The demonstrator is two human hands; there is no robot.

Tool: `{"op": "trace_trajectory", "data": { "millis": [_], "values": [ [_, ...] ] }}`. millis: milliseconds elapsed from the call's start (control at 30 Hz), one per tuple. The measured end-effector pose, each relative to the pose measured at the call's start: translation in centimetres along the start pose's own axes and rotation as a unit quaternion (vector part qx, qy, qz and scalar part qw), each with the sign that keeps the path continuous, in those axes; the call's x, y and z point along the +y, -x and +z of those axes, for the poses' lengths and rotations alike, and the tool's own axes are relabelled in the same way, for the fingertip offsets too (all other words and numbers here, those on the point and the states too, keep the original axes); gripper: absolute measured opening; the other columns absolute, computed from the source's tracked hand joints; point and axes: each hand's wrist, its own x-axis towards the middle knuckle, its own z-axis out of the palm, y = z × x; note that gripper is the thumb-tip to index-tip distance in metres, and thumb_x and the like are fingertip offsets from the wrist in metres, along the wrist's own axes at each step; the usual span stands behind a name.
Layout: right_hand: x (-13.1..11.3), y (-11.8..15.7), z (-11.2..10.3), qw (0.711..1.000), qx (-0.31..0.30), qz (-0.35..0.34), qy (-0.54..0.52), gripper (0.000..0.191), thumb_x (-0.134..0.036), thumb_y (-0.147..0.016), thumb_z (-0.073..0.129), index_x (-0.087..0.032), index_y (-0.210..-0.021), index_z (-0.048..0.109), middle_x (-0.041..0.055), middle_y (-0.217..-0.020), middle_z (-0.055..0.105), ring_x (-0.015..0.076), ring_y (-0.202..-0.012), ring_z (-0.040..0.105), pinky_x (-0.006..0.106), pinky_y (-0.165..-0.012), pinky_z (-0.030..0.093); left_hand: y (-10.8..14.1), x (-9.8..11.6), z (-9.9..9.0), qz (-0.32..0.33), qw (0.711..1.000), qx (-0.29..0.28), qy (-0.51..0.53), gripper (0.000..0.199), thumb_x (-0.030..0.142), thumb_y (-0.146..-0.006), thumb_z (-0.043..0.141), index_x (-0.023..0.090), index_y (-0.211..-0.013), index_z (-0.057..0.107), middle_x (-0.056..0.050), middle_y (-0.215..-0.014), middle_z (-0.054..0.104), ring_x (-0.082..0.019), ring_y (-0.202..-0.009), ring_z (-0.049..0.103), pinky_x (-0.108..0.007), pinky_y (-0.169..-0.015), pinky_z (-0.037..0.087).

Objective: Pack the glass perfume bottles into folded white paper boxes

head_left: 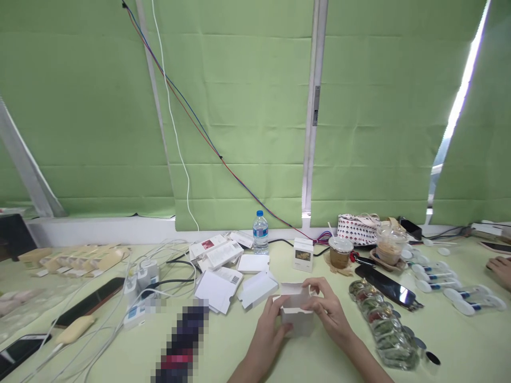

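Observation:
A small white cardboard box [297,323] with its top flap raised is held between both hands near the front of the table. My left hand [270,325] grips its left side, thumb low on the front and fingers at the upper edge. On the other side, my right hand [325,307] pinches the upper right edge by the flap. Whether anything lies inside the box cannot be seen. Several flattened white boxes [217,290] lie left of the hands. Behind them stands an upright white box with a dark picture [303,254].
To the right are glass jars [383,324], a black phone [385,286], two drink cups [340,252] and blue-and-clear items [439,279]. A water bottle [261,234] stands behind. Cables and a power strip [138,308] lie left. Another person's hand [501,270] rests far right.

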Motion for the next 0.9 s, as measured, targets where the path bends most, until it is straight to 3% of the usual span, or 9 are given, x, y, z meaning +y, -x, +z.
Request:
{"op": "trace_trajectory", "data": {
  "millis": [100, 267, 400, 600, 767, 900],
  "values": [
    [0.0, -0.1, 0.3, 0.999, -0.005, 0.048, -0.005, 0.038, -0.038, -0.094, 0.046, -0.024, -0.069, 0.070, 0.0072, -0.095, 0.057, 0.0212, -0.085, 0.052, 0.033, -0.074, 0.045, 0.0, 0.3, 0.0, -0.004, 1.000, 0.001, -0.012, 0.053, 0.005, -0.075, 0.050, 0.029, -0.122, 0.052, -0.004, -0.115, 0.055, -0.022, -0.108, 0.053, -0.034, -0.094, 0.044],
    [0.9, -0.3, 0.6, 0.993, -0.065, 0.091, 0.024, 0.017, -0.036, -0.087, 0.059, -0.025, -0.082, 0.070, 0.0065, -0.097, 0.054, 0.0223, -0.088, 0.051, 0.034, -0.077, 0.045, 0.0, -0.2, 0.0, -0.018, 1.000, 0.015, -0.018, 0.053, 0.009, -0.078, 0.050, 0.030, -0.127, 0.048, -0.005, -0.118, 0.055, -0.022, -0.110, 0.053, -0.036, -0.096, 0.043],
    [1.4, -0.1, 0.9, 0.995, -0.064, 0.056, 0.059, 0.021, -0.030, -0.090, 0.055, -0.022, -0.073, 0.065, 0.0063, -0.096, 0.053, 0.0216, -0.084, 0.048, 0.034, -0.072, 0.044, 0.0, -0.8, 0.0, -0.017, 1.000, 0.013, -0.022, 0.052, 0.010, -0.078, 0.050, 0.027, -0.127, 0.048, -0.005, -0.119, 0.056, -0.023, -0.109, 0.054, -0.037, -0.097, 0.043],
    [1.2, 0.0, 1.0, 0.995, -0.039, 0.007, 0.088, 0.021, -0.022, -0.090, 0.051, -0.022, -0.072, 0.061, 0.0060, -0.095, 0.052, 0.0215, -0.084, 0.046, 0.034, -0.070, 0.043, 0.1, -1.0, -0.1, -0.009, 1.000, 0.019, 0.012, 0.057, 0.016, -0.080, 0.056, 0.023, -0.133, 0.040, -0.007, -0.136, 0.048, -0.023, -0.113, 0.052, -0.037, -0.099, 0.042],
    [1.2, 0.3, 1.1, 0.996, -0.041, 0.011, 0.079, 0.019, -0.023, -0.090, 0.052, -0.022, -0.073, 0.060, 0.0055, -0.091, 0.051, 0.0214, -0.084, 0.047, 0.033, -0.070, 0.042, 0.0, -0.8, -0.1, -0.034, 0.998, 0.029, 0.053, 0.043, 0.035, -0.090, 0.049, 0.023, -0.130, 0.042, -0.009, -0.133, 0.051, -0.024, -0.107, 0.056, -0.038, -0.094, 0.045],
    [1.5, 0.9, 2.0, 0.998, -0.027, 0.047, 0.017, 0.021, -0.028, -0.092, 0.049, -0.021, -0.073, 0.056, 0.0035, -0.085, 0.047, 0.0191, -0.078, 0.049, 0.030, -0.067, 0.041, -0.5, -0.8, 0.1, -0.028, 0.992, 0.074, 0.094, 0.039, 0.037, -0.090, 0.050, 0.025, -0.127, 0.042, -0.008, -0.129, 0.053, -0.021, -0.097, 0.059, -0.035, -0.087, 0.048]
  ]
}}
